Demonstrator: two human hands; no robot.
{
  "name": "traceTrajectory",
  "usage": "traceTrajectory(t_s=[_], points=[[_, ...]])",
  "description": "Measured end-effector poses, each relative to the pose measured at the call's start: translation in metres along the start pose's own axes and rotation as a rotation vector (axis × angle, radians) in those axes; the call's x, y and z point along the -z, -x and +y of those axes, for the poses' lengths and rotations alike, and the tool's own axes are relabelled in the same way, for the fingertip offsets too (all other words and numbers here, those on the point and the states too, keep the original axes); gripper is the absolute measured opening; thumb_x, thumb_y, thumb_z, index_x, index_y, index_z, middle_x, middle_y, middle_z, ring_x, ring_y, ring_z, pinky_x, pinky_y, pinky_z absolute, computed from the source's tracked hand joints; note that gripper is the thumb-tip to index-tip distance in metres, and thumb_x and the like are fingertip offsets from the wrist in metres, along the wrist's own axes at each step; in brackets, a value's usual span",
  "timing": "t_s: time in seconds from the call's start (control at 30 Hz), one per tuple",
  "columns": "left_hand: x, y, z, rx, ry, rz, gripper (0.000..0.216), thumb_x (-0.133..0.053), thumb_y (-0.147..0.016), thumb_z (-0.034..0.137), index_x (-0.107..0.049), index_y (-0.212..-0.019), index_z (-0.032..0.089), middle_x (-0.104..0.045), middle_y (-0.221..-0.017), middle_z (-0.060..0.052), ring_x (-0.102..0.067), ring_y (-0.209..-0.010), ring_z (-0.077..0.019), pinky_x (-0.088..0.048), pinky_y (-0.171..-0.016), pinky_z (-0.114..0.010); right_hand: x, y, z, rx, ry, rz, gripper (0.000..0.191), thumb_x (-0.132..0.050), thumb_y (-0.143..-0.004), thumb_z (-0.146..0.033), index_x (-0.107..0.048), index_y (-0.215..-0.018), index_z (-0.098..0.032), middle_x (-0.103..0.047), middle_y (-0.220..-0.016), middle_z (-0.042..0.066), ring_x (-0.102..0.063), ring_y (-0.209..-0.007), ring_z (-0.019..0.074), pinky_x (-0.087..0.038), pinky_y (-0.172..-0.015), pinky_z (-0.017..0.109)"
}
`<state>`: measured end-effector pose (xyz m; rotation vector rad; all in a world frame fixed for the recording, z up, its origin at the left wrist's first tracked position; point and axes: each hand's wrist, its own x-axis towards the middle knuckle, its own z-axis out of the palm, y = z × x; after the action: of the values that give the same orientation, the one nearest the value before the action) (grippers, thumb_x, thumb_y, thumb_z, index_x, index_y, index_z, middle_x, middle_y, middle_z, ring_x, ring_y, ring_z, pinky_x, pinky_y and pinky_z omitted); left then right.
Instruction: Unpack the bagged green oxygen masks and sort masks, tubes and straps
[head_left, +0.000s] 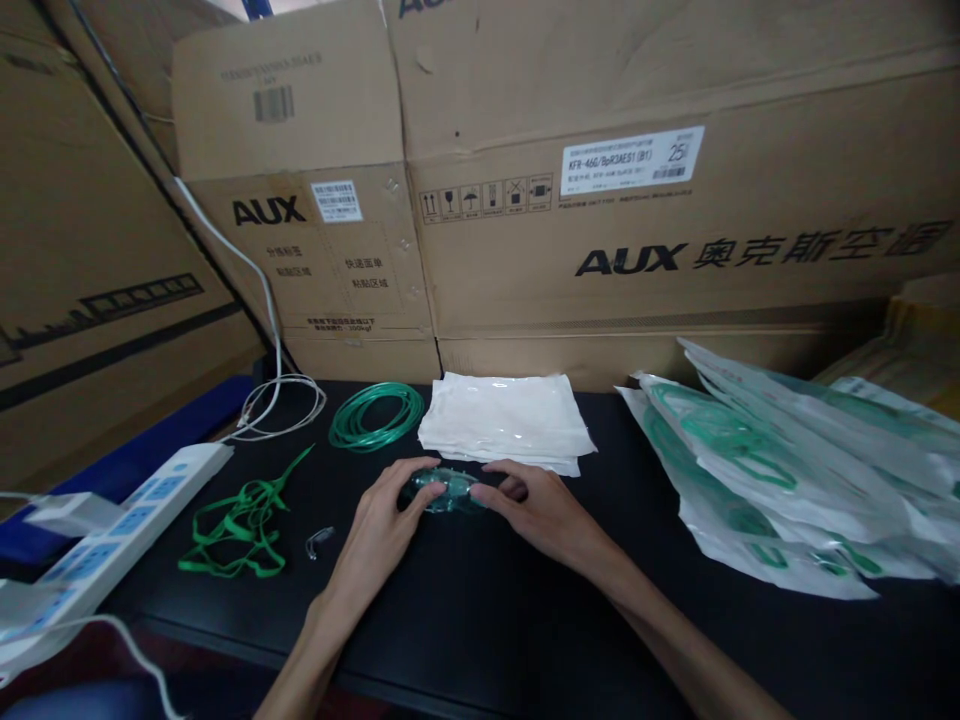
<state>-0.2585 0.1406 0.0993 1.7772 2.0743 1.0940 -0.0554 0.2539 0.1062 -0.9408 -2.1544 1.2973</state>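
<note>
A clear, green-tinted oxygen mask [452, 490] is held low over the black table, in front of the white packets. My left hand [391, 510] grips its left end between thumb and fingers. On the right end, my right hand [536, 505] has its thumb and fingers closed in the same way. Parts of the mask are hidden behind my fingers. Left of my left hand lie small clear-and-metallic pieces [319, 541], too small to name surely, and a tangle of green elastic straps [238, 530]. Farther back is a coil of green tubing [376, 416].
A stack of white packets [504, 415] lies behind my hands. Bagged green tubing and masks [757, 460] pile up at right. A white power strip [112, 545] with cables runs along the left edge. Large cardboard boxes [510, 290] wall off the back.
</note>
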Motion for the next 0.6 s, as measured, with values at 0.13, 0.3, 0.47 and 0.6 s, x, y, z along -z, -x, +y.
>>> traceTrajectory(t_s=[0.13,0.3,0.47,0.6], points=[[0.008,0.000,-0.011,-0.069,0.020,-0.082,0.037,-0.052,-0.101,0.043,-0.063,-0.133,0.029,-0.066,-0.136,-0.004,-0.061,-0.128,-0.0222,-0.046,-0.111,-0.038,-0.003,-0.001,0.004,-0.010,-0.150,-0.003,0.032,-0.072,-0.086,-0.034,-0.075,-0.111,-0.015,-0.075,-0.083,0.006,-0.067,-0.075,0.0198,-0.049,-0.072,0.032],[0.015,0.000,-0.013,-0.060,0.021,-0.120,0.034,-0.054,-0.101,0.042,-0.065,-0.130,0.028,-0.069,-0.131,-0.004,-0.064,-0.123,-0.0227,-0.049,-0.107,-0.037,-0.009,-0.003,0.004,-0.009,-0.311,0.006,0.023,-0.067,-0.090,-0.032,-0.076,-0.102,-0.015,-0.075,-0.087,0.006,-0.070,-0.082,0.0202,-0.052,-0.075,0.031],[0.016,-0.002,-0.012,-0.059,0.046,-0.133,0.034,-0.055,-0.100,0.042,-0.067,-0.129,0.027,-0.070,-0.131,-0.004,-0.064,-0.124,-0.0231,-0.049,-0.108,-0.037,-0.016,0.000,-0.001,0.030,-0.330,0.029,0.021,-0.073,-0.086,-0.023,-0.078,-0.106,-0.019,-0.075,-0.108,0.008,-0.073,-0.091,0.0219,-0.056,-0.082,0.034],[0.018,-0.005,-0.015,-0.061,0.056,-0.155,0.035,-0.056,-0.099,0.043,-0.068,-0.128,0.027,-0.070,-0.132,-0.005,-0.064,-0.126,-0.0241,-0.048,-0.110,-0.040,-0.021,0.000,0.001,0.257,-0.121,0.120,0.021,-0.068,-0.091,-0.015,-0.079,-0.106,-0.022,-0.076,-0.103,0.007,-0.072,-0.096,0.0212,-0.055,-0.087,0.033]])
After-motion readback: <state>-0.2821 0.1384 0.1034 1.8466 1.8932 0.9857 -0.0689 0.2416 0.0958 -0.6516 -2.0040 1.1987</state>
